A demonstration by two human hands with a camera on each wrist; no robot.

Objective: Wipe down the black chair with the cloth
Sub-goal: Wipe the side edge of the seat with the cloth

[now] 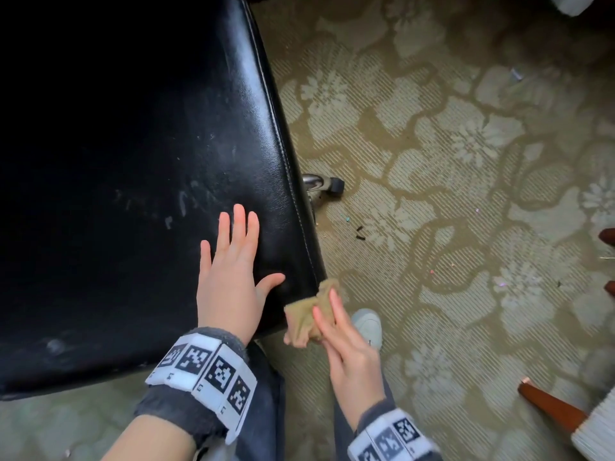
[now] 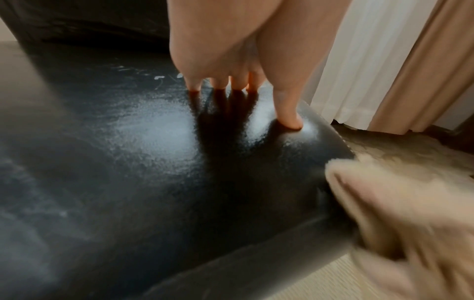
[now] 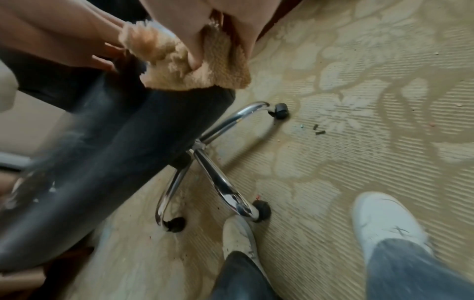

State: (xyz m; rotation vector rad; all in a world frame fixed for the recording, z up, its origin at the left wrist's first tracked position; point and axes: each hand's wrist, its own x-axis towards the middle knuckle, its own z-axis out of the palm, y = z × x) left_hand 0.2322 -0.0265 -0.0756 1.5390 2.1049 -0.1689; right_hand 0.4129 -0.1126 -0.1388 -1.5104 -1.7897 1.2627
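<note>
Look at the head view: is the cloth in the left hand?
No, the right hand grips the cloth; the left hand rests flat on the black chair.

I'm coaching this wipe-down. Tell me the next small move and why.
Probably slide the cloth up from the seat corner onto the pale smudges. The right hand holds it at the black chair edge; the left hand lies flat, steadying the seat.

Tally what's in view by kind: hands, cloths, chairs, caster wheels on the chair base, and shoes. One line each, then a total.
Hands: 2, left hand flat on the seat, right hand holding the cloth
Cloths: 1, tan cloth at the seat edge
Chairs: 1, black chair
Caster wheels visible: 3
Shoes: 2, white
Total: 9
</note>
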